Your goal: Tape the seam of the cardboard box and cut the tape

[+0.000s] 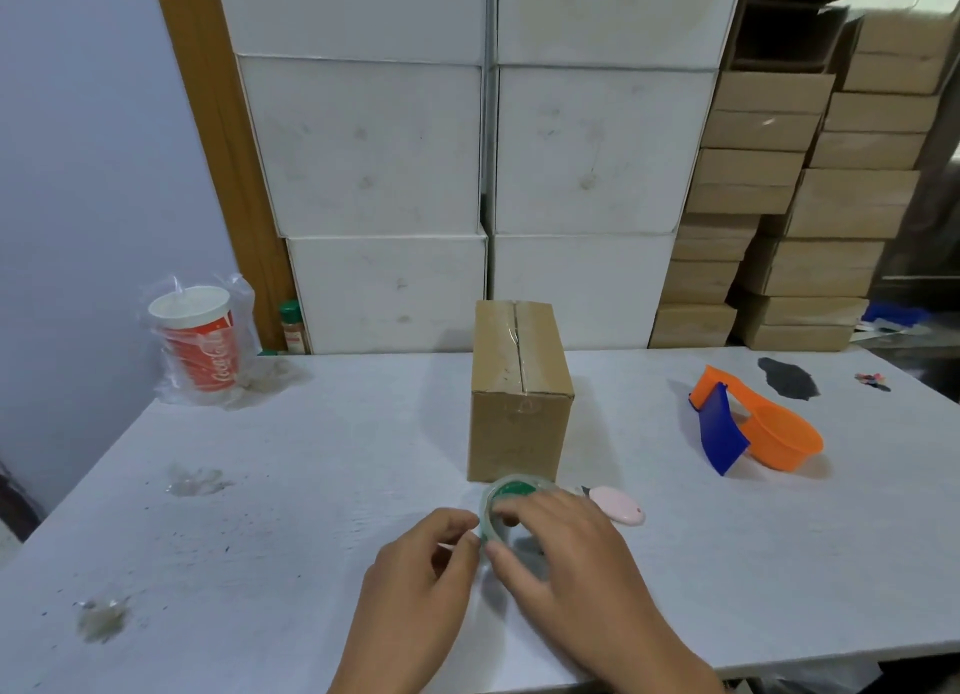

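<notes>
A small brown cardboard box [519, 392] stands upright in the middle of the white table [260, 485], its top seam running away from me with clear tape shining along it. Just in front of the box I hold a roll of clear tape with a green core [511, 491]. My right hand [566, 553] grips the roll from above. My left hand [421, 563] pinches at the roll's left edge with thumb and fingertips. A small pink cutter [618, 504] lies on the table right of the roll, partly hidden by my right hand.
An orange and blue tape dispenser [748, 423] lies at the right. A red paper cup in a plastic bag [200, 342] stands at the back left. Stacked white boxes [467, 174] and brown cartons [789, 200] line the back. A dark scrap [787, 376] lies far right.
</notes>
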`<action>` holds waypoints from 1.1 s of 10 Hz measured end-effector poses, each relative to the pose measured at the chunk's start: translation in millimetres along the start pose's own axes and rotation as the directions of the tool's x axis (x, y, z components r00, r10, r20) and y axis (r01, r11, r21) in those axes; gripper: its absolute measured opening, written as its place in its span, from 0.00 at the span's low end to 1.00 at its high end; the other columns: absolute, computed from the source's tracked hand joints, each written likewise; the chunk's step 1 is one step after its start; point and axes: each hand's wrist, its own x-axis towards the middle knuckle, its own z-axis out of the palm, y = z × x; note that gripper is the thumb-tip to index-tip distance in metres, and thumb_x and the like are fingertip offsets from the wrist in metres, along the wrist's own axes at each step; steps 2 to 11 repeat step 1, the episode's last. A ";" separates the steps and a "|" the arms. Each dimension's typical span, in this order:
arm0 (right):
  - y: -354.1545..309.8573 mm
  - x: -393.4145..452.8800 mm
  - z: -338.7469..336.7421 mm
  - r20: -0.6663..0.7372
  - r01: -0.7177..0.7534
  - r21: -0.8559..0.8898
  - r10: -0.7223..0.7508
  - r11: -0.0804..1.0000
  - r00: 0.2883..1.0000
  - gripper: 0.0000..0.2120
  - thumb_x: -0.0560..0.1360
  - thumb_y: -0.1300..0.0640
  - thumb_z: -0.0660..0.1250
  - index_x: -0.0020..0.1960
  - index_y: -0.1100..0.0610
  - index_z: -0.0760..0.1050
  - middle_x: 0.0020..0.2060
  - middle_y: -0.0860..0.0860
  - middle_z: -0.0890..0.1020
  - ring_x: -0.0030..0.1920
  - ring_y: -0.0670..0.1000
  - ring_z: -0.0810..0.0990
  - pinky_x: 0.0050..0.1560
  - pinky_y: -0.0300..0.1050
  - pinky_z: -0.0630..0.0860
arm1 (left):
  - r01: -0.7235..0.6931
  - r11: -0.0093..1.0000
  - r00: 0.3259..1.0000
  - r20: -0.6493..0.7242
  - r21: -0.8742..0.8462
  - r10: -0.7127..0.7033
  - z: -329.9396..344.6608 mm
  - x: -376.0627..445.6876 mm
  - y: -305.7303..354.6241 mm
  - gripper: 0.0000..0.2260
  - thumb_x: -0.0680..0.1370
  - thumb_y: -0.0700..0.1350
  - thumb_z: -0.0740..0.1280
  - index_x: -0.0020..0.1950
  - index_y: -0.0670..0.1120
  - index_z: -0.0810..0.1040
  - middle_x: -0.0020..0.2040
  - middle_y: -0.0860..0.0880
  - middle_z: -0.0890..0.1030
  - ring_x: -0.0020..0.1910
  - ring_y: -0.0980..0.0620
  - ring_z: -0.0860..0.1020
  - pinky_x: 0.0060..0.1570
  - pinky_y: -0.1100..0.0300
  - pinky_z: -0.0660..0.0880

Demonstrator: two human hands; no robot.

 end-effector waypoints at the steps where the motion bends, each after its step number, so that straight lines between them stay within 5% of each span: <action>1: 5.9 -3.1 3.7 0.047 -0.029 -0.019 0.030 0.999 0.998 0.14 0.75 0.35 0.67 0.57 0.39 0.81 0.55 0.35 0.84 0.58 0.41 0.80 0.62 0.32 0.69 | -0.030 0.998 1.000 -0.008 -0.056 0.030 11.3 -0.3 -0.8 0.08 0.79 0.54 0.71 0.44 0.69 0.83 0.44 0.77 0.82 0.46 0.71 0.82 0.56 0.68 0.79; 11: 5.9 -3.1 3.7 0.047 -0.029 -0.019 0.030 0.999 0.998 0.14 0.75 0.35 0.67 0.57 0.39 0.81 0.55 0.35 0.84 0.58 0.41 0.80 0.62 0.32 0.69 | -0.030 0.998 1.000 -0.008 -0.056 0.030 11.3 -0.3 -0.8 0.08 0.79 0.54 0.71 0.44 0.69 0.83 0.44 0.77 0.82 0.46 0.71 0.82 0.56 0.68 0.79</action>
